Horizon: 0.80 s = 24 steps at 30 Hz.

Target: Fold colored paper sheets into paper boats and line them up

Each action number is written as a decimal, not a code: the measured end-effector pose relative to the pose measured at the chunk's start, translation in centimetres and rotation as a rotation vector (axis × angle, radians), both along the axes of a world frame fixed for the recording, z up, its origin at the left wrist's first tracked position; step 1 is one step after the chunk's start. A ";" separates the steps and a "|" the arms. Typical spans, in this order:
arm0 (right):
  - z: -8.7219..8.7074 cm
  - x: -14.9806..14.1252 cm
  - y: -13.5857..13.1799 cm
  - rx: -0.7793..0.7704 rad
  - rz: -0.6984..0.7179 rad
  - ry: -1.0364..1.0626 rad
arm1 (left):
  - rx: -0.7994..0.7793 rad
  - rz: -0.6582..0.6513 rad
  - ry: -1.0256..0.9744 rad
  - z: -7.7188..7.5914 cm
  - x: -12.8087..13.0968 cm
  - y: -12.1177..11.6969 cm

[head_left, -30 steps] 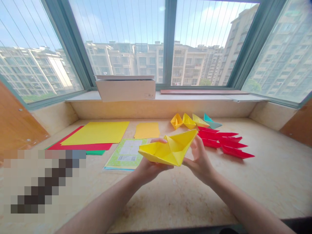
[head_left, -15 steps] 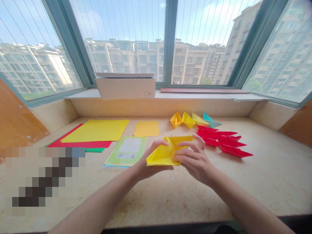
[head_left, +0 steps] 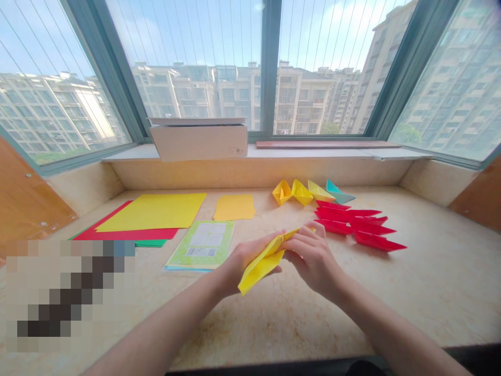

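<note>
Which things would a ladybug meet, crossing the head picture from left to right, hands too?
Left wooden panel, big yellow sheet, left hand, right hand, nearest red boat, right wooden panel. The yellow folded paper overlaps both hands, so I skipped it.

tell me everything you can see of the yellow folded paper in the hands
The yellow folded paper looks matte, with creased layers pressed into a narrow shape. Its near end tapers toward the picture's lower left; its far end is partly hidden by the right hand. The left hand holds it too, and it is raised over the countertop.
</note>
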State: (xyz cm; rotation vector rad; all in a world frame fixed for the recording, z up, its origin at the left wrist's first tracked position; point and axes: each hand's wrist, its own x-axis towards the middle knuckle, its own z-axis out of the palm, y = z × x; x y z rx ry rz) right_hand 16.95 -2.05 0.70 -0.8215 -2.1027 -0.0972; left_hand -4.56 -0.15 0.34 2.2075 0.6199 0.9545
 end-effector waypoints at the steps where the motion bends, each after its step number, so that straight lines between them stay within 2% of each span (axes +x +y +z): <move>1: -0.1 0.0 0.0 0.030 -0.015 0.016 | 0.014 -0.015 -0.010 0.2 0.1 0.0; 6: -0.2 0.2 -0.3 0.235 -0.085 0.154 | -0.073 0.010 -0.055 0.7 0.0 -0.4; 8: -0.1 0.4 -0.3 0.253 -0.116 0.138 | -0.084 0.031 -0.083 0.5 0.0 -0.6; 11: -0.1 0.5 -0.2 0.159 -0.108 0.051 | -0.172 0.087 -0.154 0.0 0.3 -1.0; 14: -0.3 0.5 -0.3 0.054 -0.081 0.022 | -0.358 0.056 -0.244 -0.3 0.8 -1.4; 16: -0.5 0.4 -0.4 0.017 -0.076 0.039 | -0.438 0.017 -0.274 -0.4 0.9 -1.4; 20: -0.5 0.0 -0.3 -0.052 -0.101 0.113 | -0.478 -0.023 -0.257 -0.6 0.9 -1.1; 24: -0.4 -0.3 -0.2 -0.246 -0.120 0.215 | -0.631 -0.022 -0.315 -0.6 1.1 -0.9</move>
